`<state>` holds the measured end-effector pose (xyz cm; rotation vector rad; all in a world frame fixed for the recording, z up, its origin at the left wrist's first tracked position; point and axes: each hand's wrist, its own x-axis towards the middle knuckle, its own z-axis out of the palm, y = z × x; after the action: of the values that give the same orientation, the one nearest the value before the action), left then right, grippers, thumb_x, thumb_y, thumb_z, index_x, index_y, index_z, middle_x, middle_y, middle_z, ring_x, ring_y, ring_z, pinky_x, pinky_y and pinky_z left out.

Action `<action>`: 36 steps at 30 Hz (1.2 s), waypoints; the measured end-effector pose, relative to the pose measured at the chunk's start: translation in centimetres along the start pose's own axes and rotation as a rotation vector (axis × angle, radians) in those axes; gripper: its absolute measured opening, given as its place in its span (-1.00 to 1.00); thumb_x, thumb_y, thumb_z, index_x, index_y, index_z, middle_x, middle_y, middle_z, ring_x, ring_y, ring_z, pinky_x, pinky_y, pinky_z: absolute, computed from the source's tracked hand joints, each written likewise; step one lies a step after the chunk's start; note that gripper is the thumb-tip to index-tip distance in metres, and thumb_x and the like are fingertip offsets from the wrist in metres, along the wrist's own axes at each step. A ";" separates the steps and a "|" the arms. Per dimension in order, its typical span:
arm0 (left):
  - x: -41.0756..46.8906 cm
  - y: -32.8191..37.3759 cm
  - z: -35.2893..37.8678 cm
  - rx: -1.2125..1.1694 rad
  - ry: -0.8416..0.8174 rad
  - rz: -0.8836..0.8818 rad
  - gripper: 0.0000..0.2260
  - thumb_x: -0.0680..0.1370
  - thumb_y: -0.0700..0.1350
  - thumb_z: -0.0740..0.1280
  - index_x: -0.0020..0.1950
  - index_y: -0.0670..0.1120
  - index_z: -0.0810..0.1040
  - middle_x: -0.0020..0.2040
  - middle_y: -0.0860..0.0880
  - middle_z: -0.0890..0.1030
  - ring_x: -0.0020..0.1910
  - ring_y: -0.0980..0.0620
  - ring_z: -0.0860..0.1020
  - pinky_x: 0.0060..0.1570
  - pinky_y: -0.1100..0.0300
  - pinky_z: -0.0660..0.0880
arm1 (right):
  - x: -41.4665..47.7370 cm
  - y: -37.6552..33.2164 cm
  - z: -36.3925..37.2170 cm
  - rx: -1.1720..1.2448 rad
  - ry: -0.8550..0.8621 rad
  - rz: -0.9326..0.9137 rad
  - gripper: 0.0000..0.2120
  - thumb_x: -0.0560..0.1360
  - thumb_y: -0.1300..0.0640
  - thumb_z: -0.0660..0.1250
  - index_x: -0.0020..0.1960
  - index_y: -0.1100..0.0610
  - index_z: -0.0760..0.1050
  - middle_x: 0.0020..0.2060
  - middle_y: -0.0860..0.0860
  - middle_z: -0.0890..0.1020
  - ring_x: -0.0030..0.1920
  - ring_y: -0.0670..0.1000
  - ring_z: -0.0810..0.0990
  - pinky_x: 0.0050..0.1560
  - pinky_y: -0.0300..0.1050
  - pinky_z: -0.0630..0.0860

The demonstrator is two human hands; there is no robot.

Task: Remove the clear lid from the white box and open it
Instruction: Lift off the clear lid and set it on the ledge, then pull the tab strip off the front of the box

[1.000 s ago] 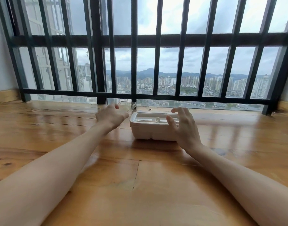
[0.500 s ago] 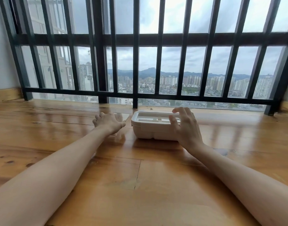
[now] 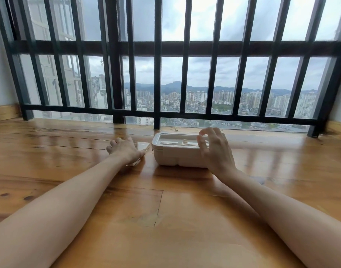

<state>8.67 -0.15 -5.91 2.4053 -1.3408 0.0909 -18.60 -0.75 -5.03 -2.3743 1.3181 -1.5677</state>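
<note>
A white rectangular box [image 3: 175, 153] sits on the wooden floor [image 3: 165, 219] near the barred window. Its top shows a recessed white inner cover with a small catch in the middle. The clear lid [image 3: 143, 147] lies flat on the floor just left of the box, partly under my left hand [image 3: 125, 150], whose fingers rest on it and curl over its near edge. My right hand [image 3: 214, 149] hovers at the box's right end, fingers spread and bent, thumb over the top rim, palm hiding that end.
A black metal window grille [image 3: 158, 84] stands right behind the box, with glass and a city view beyond. Wooden skirting runs along the left wall [image 3: 5, 113] and right corner [image 3: 337, 126]. Floorboards stretch wide on both sides and toward me.
My left hand carried the clear lid from above the box's left side down to the floor and laid it flat. My right hand stayed at the box's right end, fingers curling more.
</note>
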 end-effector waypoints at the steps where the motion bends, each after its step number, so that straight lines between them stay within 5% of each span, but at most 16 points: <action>1: -0.1 0.0 -0.1 0.004 -0.005 -0.006 -0.33 0.40 0.33 0.29 0.34 -0.09 0.40 0.40 -0.25 0.37 0.38 -0.25 0.31 0.29 -0.11 0.27 | 0.1 -0.1 0.0 -0.004 -0.006 0.005 -0.82 0.57 0.00 0.18 0.06 0.06 0.47 0.11 0.06 0.55 0.11 0.13 0.50 -0.05 -0.01 0.42; 5: -0.6 0.9 -1.6 -0.149 0.090 0.013 -0.45 0.48 0.28 0.21 0.32 -0.06 0.43 0.35 -0.20 0.43 0.34 -0.23 0.35 0.28 -0.12 0.29 | 1.2 -0.4 -0.5 -0.038 -0.060 0.044 -0.83 0.54 0.04 0.24 0.04 0.09 0.53 0.08 0.10 0.59 0.12 0.15 0.51 0.01 0.00 0.43; 8: -1.1 2.4 -4.0 -0.472 0.215 0.252 -0.70 0.52 0.12 0.29 0.09 -0.06 0.55 0.03 -0.08 0.61 0.07 -0.11 0.56 0.08 -0.01 0.46 | 2.3 -0.9 -1.1 -0.079 -0.162 0.080 -0.84 0.49 0.10 0.29 0.00 0.09 0.60 0.03 0.10 0.66 0.09 0.15 0.57 0.08 0.02 0.50; 11: -2.3 4.4 -5.7 -0.619 0.134 0.508 -0.86 0.50 0.01 0.39 -0.10 -0.05 0.64 -0.20 0.02 0.63 -0.17 0.05 0.58 -0.19 0.20 0.50 | 3.5 -1.4 -2.0 -0.085 -0.284 0.091 -0.88 0.47 0.12 0.35 -0.06 0.07 0.66 -0.06 0.05 0.72 0.01 0.08 0.63 0.08 -0.02 0.55; 15: -3.6 6.8 -6.0 -0.492 -0.003 0.740 -0.95 0.45 -0.05 0.48 -0.17 0.00 0.71 -0.22 0.03 0.69 -0.22 0.10 0.57 -0.23 0.28 0.45 | 4.5 -2.0 -2.8 -0.128 -0.433 0.047 -0.89 0.44 0.20 0.40 -0.12 0.09 0.70 -0.13 0.04 0.73 -0.04 0.02 0.64 0.03 -0.07 0.57; 21: -3.9 8.1 -5.8 -0.368 -0.083 0.828 -0.94 0.40 -0.18 0.53 -0.15 -0.07 0.76 -0.19 -0.01 0.74 -0.27 0.25 0.57 -0.31 0.54 0.42 | 5.2 -2.2 -2.5 -0.179 -0.486 -0.011 -0.91 0.39 0.22 0.45 -0.20 0.08 0.71 -0.29 -0.01 0.69 -0.19 -0.06 0.62 -0.13 -0.20 0.50; 28: -3.7 8.4 -6.2 -0.241 -0.063 0.854 -0.94 0.41 -0.18 0.51 -0.14 -0.08 0.76 -0.18 0.00 0.73 -0.26 0.22 0.56 -0.16 0.29 0.49 | 5.5 -2.2 -2.4 -0.226 -0.510 -0.115 -0.92 0.38 0.19 0.44 -0.20 0.07 0.72 -0.26 -0.03 0.68 -0.15 -0.04 0.57 -0.14 -0.20 0.43; 32: -3.9 8.5 -6.6 -0.176 -0.073 0.874 -0.93 0.44 -0.17 0.48 -0.11 -0.09 0.75 -0.27 0.07 0.67 -0.31 0.21 0.57 -0.28 0.41 0.46 | 5.6 -2.2 -2.4 -0.244 -0.520 -0.138 -0.93 0.40 0.16 0.44 -0.17 0.10 0.71 -0.19 0.02 0.71 -0.14 0.00 0.59 -0.11 -0.13 0.50; 36: -4.1 8.8 -6.8 -0.123 -0.073 0.899 -0.90 0.46 -0.19 0.45 -0.08 -0.12 0.75 -0.23 0.06 0.69 -0.23 0.12 0.63 -0.12 0.23 0.58 | 5.5 -2.3 -2.3 -0.270 -0.535 -0.150 -0.91 0.44 0.17 0.41 -0.16 0.09 0.69 -0.20 0.02 0.67 -0.10 0.04 0.59 -0.08 -0.09 0.52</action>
<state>0.01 1.48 1.99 1.5489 -2.2730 0.1515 -18.09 -1.84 1.20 -2.8212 1.3092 -0.7060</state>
